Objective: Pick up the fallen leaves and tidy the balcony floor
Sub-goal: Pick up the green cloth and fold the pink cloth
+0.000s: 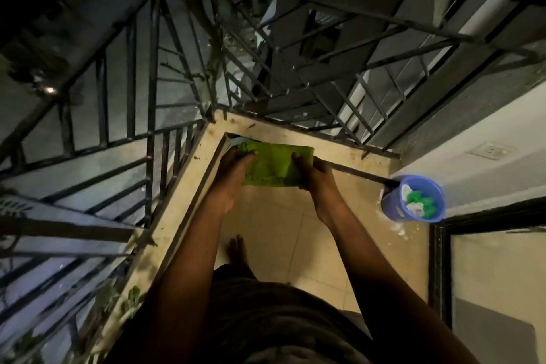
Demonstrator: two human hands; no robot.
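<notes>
both hands are closed on a flat green sheet [273, 165], one at each short end: the left hand [233, 170] has its fingers curled over the left edge, and the right hand [314, 176] pinches the right edge with its fingers on top. whether the sheet is cloth, plastic or a big leaf cannot be told. it is held level and stretched between the hands, over the far corner of the tiled floor [280, 230], where something pale shows just past its upper left edge.

a beige ledge [189, 186] hems that corner on two sides, and a black metal railing [153, 97] rises from it, close behind the sheet. some small leaves [131, 300] lie on the ledge near the bottom left, well apart from the hands; specks of dirt dot the ledge by the corner. a bare foot [236, 248] stands on the tiles below the left forearm.

to the right, against the wall, stands a blue bucket [393, 204], upright, holding green pieces [419, 201] mixed with white scraps. white smears mark the floor beside it. a black door frame [440, 269] runs down the right side just below the bucket, and a wall socket [490, 151] sits on the wall above it.
</notes>
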